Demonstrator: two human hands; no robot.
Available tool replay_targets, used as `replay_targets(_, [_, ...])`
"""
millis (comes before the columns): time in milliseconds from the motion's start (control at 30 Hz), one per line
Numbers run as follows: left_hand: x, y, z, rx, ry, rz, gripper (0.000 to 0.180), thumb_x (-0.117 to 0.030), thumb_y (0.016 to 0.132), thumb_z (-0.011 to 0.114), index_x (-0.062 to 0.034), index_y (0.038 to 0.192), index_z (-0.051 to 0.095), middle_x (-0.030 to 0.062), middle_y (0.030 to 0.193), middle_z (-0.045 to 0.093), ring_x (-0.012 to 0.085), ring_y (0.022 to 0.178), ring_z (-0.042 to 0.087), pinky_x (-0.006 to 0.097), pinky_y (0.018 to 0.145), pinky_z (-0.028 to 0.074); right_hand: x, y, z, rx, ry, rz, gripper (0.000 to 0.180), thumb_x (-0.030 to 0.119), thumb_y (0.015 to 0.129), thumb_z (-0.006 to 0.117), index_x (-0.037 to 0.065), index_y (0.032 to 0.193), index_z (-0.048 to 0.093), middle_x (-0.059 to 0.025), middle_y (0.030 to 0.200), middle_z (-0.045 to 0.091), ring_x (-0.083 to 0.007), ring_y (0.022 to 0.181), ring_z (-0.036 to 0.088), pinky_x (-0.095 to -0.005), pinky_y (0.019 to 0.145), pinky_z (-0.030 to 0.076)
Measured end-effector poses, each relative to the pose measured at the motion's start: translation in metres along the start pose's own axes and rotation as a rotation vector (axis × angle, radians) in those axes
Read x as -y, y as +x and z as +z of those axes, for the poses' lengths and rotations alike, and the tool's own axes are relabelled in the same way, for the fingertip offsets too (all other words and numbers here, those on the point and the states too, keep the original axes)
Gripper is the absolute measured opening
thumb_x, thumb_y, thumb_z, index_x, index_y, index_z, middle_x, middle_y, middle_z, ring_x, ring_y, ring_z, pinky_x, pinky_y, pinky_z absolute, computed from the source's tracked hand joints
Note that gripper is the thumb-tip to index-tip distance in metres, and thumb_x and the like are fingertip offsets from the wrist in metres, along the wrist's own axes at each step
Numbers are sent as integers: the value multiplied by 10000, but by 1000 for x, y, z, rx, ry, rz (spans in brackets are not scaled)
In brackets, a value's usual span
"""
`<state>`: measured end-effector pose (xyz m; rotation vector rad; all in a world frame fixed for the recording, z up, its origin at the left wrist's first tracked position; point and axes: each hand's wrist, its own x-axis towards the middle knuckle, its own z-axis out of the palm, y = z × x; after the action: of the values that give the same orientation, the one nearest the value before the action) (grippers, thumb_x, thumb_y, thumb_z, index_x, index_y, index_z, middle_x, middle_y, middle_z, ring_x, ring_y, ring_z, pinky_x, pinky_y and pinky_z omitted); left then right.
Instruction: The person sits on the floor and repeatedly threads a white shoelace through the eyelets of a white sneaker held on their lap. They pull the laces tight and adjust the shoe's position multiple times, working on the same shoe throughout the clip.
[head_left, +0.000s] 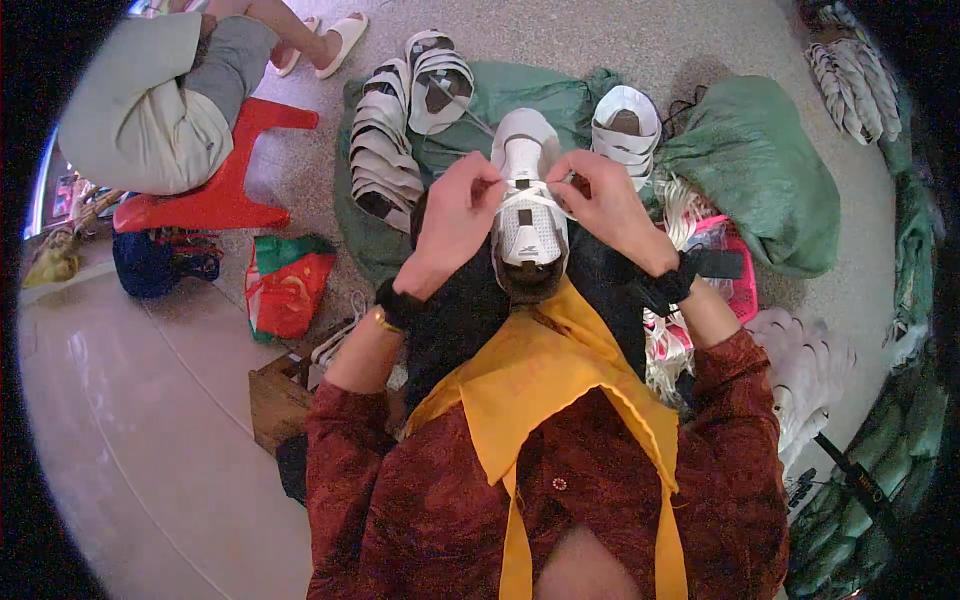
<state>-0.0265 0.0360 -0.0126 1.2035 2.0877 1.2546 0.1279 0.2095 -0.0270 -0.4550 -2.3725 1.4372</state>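
A white shoe upper (532, 222) with a mesh front and dark inner parts rests between my knees, its toe end toward me. Across its middle run crossed white shoelaces (521, 190). My left hand (455, 218) pinches a lace at the upper's left side, thumb and fingertips together. On the other side, my right hand (608, 208) grips a lace in a similar pinch. Both hands are level with each other, close against the upper. The lace ends are mostly hidden by my fingers.
Stacked white shoe uppers (383, 165) lie on a green cloth (490, 85) ahead, with more uppers (626, 128) at its right. Beside them sit a full green sack (765, 165) and a pink basket (742, 285) near white laces (680, 205). At left, a person sits on a red stool (235, 180).
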Motion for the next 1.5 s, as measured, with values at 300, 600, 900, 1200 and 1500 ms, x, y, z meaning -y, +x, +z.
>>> replay_targets(300, [-2,15,4,5,297,222,79,-6,890,614,4,922,543,175,802,580,384,752,597,412,674,484,-2,-3,0,-3,68,21,94,70,830,707,42,918,690,-134,831,676,-267,703,661,-369,630,511])
replay_targets(600, [19,6,7,59,-36,-110,54,-28,960,585,-25,958,531,41,821,555,131,778,544,294,693,452,5,7,2,7,-39,-109,25,16,930,659,21,954,660,-18,764,623,-64,626,536,-241,548,426])
replay_targets(900, [19,12,4,213,-225,-134,74,-65,963,620,-69,959,547,-38,866,519,66,810,484,225,714,409,-12,8,-1,127,329,94,63,45,883,656,22,938,676,-62,783,655,-116,654,610,-301,588,494])
replay_targets(1200, [27,29,-14,436,-390,-264,99,-143,973,602,-76,909,566,-47,866,503,78,808,472,228,733,403,-22,20,0,192,260,48,43,69,888,650,26,894,657,-66,747,645,-142,637,620,-314,591,498])
replay_targets(1500, [17,28,-14,407,-268,-282,155,-200,993,608,-67,916,592,-52,821,538,77,776,487,233,726,410,-25,22,-1,276,267,111,62,92,991,628,33,971,627,32,826,605,-43,710,572,-224,651,507])
